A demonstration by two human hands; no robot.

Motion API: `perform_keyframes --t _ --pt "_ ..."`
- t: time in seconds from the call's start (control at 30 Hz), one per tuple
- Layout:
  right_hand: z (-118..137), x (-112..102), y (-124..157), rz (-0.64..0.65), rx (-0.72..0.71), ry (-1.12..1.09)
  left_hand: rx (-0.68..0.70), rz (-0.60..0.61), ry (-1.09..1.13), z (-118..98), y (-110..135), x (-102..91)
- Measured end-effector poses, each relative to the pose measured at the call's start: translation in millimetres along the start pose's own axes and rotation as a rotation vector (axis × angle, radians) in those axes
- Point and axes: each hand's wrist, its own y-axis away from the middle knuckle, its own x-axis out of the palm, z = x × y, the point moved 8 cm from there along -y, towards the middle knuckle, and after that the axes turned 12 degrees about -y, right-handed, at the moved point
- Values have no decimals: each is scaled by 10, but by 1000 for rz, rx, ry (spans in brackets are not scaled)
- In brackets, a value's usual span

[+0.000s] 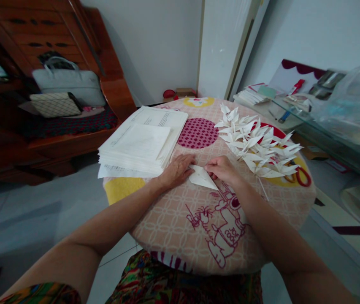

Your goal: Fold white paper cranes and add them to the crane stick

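Note:
A small white folded paper (202,177), pointed toward its lower right corner, lies on the tablecloth between my two hands. My left hand (179,169) is at its left edge, the thumb and curved fingers holding it against the cloth. At the upper right edge, my right hand (221,168) pinches the paper between thumb and fingers. To the left is a thick stack of printed sheets (119,145), with smaller blank paper (146,141) on top. A cluster of folded white paper cranes (255,145) spreads over the right side of the table.
Red-handled scissors (303,176) lie partly under the cranes at the right edge. The round table has a patterned cloth (173,223). Beyond it on the right, a glass shelf (325,131) bears a plastic bag (347,105). A wooden bench (116,88) with bags stands at left.

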Motion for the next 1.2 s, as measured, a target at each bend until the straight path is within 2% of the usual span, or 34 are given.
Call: perform_keyframes --t 0.1,0.27,0.47,0.57,0.8,0.93,1.07,1.2 --pt "-5 62 -38 5 -30 -6 -4 0 20 -2 1 0" --pt "-39 49 -29 -1 -15 -58 18 6 63 -9 -3 -32" --pt "-136 102 86 121 170 -108 27 17 86 -17 -1 -35" --pt "-156 122 102 119 185 -155 24 14 109 -23 -10 -61" --pt "-121 66 28 7 -20 -177 -110 68 302 113 -86 -226" --pt "-87 39 -3 8 -112 -148 -181 121 499 237 -106 -278" --pt "-65 43 -17 34 -162 -173 -168 226 692 215 -107 -299" --pt "-22 44 -20 48 -223 -202 -119 240 684 133 -171 -424"
